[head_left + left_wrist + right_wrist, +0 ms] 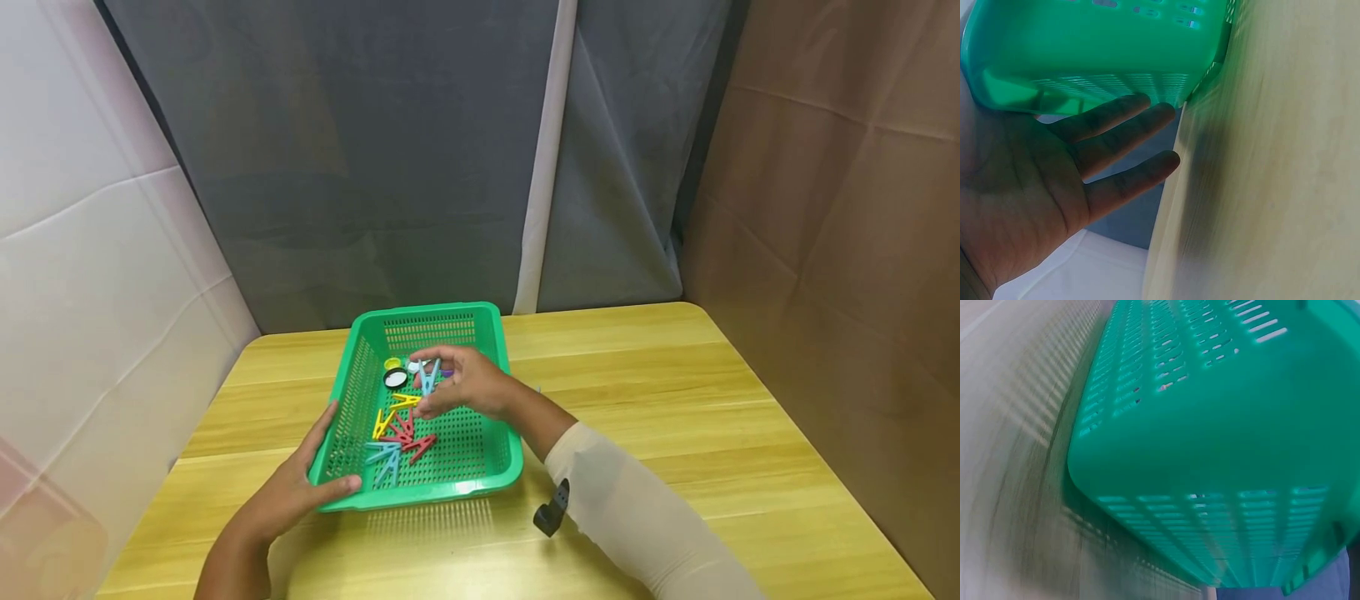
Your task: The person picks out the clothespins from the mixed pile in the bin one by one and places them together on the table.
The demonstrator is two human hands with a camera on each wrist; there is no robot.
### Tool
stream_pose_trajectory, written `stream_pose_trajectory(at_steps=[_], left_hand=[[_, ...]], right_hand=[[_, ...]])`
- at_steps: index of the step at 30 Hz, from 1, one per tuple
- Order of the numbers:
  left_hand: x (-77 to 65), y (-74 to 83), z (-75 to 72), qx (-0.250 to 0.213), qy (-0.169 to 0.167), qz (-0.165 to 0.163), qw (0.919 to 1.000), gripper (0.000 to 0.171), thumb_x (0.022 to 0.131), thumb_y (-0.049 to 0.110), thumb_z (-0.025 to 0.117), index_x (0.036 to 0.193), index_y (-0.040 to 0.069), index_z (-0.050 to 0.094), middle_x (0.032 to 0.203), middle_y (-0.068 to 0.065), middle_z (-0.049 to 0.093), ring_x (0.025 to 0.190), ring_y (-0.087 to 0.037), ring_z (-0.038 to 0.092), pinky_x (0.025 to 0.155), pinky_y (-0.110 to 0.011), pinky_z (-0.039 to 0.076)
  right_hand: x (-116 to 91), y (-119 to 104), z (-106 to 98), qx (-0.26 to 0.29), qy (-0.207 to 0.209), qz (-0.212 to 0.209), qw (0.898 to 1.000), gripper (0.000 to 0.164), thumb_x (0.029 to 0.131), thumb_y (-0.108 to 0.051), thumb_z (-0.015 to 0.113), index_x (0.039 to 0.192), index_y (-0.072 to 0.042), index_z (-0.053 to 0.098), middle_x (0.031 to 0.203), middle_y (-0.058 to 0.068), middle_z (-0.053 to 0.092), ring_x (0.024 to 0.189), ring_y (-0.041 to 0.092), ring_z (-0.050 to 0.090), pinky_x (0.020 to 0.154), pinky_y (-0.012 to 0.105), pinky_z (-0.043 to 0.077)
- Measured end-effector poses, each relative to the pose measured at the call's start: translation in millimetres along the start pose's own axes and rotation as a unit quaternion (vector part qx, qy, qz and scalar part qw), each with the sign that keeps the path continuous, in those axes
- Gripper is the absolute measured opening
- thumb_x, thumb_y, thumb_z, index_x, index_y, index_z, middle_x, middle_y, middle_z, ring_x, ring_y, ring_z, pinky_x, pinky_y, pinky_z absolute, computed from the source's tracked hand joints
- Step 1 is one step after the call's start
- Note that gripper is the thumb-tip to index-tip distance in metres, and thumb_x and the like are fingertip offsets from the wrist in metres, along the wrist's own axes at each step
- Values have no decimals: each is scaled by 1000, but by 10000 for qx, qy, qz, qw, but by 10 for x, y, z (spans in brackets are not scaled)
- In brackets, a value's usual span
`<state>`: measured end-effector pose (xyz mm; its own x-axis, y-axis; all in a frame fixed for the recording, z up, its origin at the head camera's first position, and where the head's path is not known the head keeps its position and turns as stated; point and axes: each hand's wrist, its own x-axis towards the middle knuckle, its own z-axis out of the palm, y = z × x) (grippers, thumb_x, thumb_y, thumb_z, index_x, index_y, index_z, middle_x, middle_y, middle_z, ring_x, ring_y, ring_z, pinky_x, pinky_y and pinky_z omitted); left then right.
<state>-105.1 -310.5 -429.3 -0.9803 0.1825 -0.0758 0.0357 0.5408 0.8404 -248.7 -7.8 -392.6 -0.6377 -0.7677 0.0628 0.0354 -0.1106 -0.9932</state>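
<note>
A green plastic basket (491,333) with slotted walls stands on the table. My left hand (288,492) straddles its near left corner, thumb on the front rim and index finger along the left side. Three other fingers (1124,145) stretch out straight and spread below the rim outside. Over the basket, my right hand (468,383) pinches a light blue clothespin (428,379) between thumb and fingers. Below it lie red clothespins (423,447), yellow clothespins (382,423) and more blue clothespins (388,458). The right wrist view shows the basket's outer wall (1210,450), which hides that hand.
A black-rimmed white cap (396,378), a yellow cap (392,363) and a purple piece (447,372) lie towards the basket's far end. The wooden table (645,392) meets a grey curtain (337,167) behind, with cloth walls on both sides. A black strap (552,508) hangs at the right sleeve.
</note>
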Motion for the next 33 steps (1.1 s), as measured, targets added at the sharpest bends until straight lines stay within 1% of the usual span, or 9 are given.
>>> stream_pose_trajectory(at_steps=[2,4,7,10,14,17,20,24,33], left_hand=[[1,-3,1,-21,-2,-2,10000,119,98,24,81,177,31,-8,180,-32,8,152,-60,38,111,-76,42],[3,-7,3,-32,-6,4,10000,119,98,24,81,177,31,-8,180,-32,8,152,-59,38,112,-75,42],[1,-9,5,-62,-12,9,10000,119,98,23,81,177,32,-8,180,-32,8,152,-58,38,112,-75,41],[-4,-10,4,-66,-20,2,10000,119,98,24,81,177,33,-8,180,-32,8,152,-58,38,112,-74,41],[-14,-4,-1,-68,-31,-17,10000,119,98,25,81,177,33,-9,180,-32,8,151,-59,40,112,-73,42],[-19,-3,-8,-78,-34,-20,10000,119,98,24,80,177,33,-9,180,-33,9,150,-58,42,112,-72,43],[-20,-10,-11,-98,-28,-23,9999,119,98,24,80,177,33,-9,180,-33,9,150,-56,43,112,-71,43],[-23,-20,-9,-116,-28,-24,9999,119,98,23,80,177,33,-8,179,-33,12,146,-52,48,110,-67,46],[-28,-17,-15,-93,-4,-4,10000,118,97,21,81,177,33,-6,177,-33,17,137,-43,57,105,-54,49]], right_hand=[[-33,-10,-13,-78,-21,-25,10000,67,96,12,74,157,-5,52,127,15,64,98,31,84,95,54,64],[-66,-17,-38,-243,-5,-44,9997,65,97,9,74,157,-5,52,127,24,69,99,32,83,95,53,64],[-121,-36,-77,-508,21,-109,9986,66,96,7,76,157,-6,53,135,29,66,105,33,82,98,54,63],[-190,-63,-119,-994,105,-289,9946,65,95,5,79,155,-5,56,141,25,62,118,30,77,101,48,63],[-289,-104,-187,-1853,321,-736,9794,63,92,-1,84,151,-2,60,147,20,57,135,34,61,111,45,57],[-362,-137,-237,-2297,515,-1027,9665,62,91,-5,86,148,-2,63,152,17,55,144,36,53,122,54,48],[-451,-152,-289,-2692,713,-1143,9536,60,91,-12,87,147,-8,67,157,10,55,152,33,47,127,61,39],[-581,-129,-371,-2952,818,-1182,9446,60,91,-15,88,147,-13,67,163,8,50,158,31,38,128,67,33],[-839,12,-564,-2997,1158,-1185,9395,60,91,-18,88,148,-18,68,174,4,37,166,33,19,125,76,29]])
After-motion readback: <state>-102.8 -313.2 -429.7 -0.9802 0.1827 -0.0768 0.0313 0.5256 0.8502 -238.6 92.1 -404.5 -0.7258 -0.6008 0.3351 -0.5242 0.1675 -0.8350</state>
